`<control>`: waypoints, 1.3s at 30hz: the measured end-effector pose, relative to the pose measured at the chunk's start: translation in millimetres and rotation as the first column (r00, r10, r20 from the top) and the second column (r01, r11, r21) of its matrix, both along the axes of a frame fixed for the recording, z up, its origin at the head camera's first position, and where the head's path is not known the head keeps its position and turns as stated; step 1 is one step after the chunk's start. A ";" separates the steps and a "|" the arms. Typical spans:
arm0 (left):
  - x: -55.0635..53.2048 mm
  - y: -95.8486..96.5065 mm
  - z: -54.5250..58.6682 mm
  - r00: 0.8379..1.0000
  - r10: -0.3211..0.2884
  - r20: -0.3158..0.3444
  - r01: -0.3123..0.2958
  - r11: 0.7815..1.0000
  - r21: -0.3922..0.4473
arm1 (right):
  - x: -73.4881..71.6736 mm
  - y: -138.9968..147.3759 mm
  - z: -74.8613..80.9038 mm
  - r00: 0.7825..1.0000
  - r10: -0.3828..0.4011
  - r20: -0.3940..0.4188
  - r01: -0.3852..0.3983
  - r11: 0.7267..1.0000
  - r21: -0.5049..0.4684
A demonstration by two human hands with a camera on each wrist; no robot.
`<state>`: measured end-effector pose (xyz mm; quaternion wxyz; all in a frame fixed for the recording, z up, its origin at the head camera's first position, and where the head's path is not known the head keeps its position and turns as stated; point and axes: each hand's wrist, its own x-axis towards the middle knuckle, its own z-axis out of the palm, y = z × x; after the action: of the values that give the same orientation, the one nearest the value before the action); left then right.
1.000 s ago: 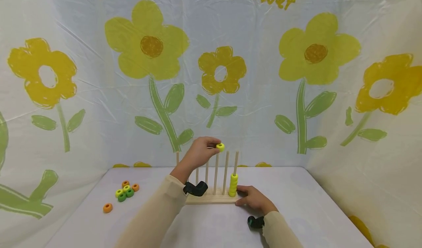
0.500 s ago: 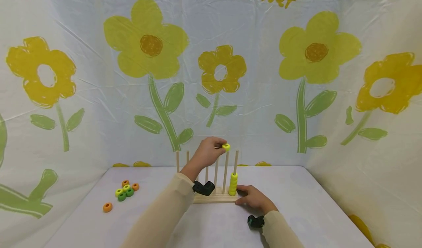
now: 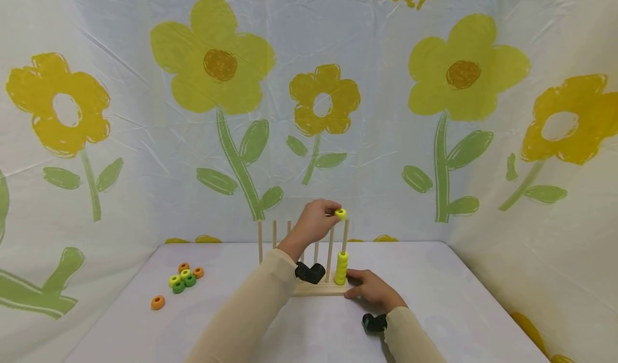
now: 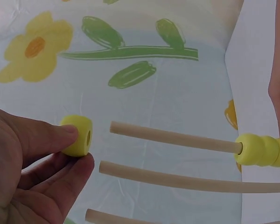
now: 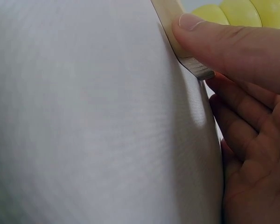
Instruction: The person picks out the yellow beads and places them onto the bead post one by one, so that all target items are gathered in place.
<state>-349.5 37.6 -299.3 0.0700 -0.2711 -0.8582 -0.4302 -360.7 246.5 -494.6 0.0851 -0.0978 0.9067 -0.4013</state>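
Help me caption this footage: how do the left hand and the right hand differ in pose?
The left hand is raised near the peg tops, while the right hand is low beside the rack. The left hand pinches a yellow bead; the right hand holds the rack's end. Both come from beige sleeves.

Three viewpoints on one person: the head and both wrists.
The head camera faces forward and down, farthest back, taking in the table (image 3: 434, 293) and flowered cloth (image 3: 376, 154). The left wrist's looks from close behind the left hand (image 3: 316, 222), turned so the upright pegs (image 4: 172, 138) run across it; the right wrist's looks at close range towards the right hand (image 3: 374, 289) and wooden base (image 3: 318, 290). All three catch the yellow stack (image 3: 341, 269); head and left wrist share the loose bead (image 4: 82, 139).
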 end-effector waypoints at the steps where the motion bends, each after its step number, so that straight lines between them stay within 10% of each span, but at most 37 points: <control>1: -0.8 1.2 -0.6 1.000 0.002 -0.002 -0.002 1.000 -0.004 | 0.0 0.3 0.2 1.000 0.002 -0.001 -0.002 1.000 0.002; 39: -12.4 23.0 -3.4 0.998 0.010 -0.063 -0.020 0.986 -0.166 | 0.5 0.3 -1.0 1.000 0.019 -0.019 -0.020 1.000 -0.007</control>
<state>-361.9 60.6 -302.8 0.0770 -0.2829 -0.8906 -0.3476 -360.3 246.8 -495.6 0.0802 -0.1107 0.9051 -0.4027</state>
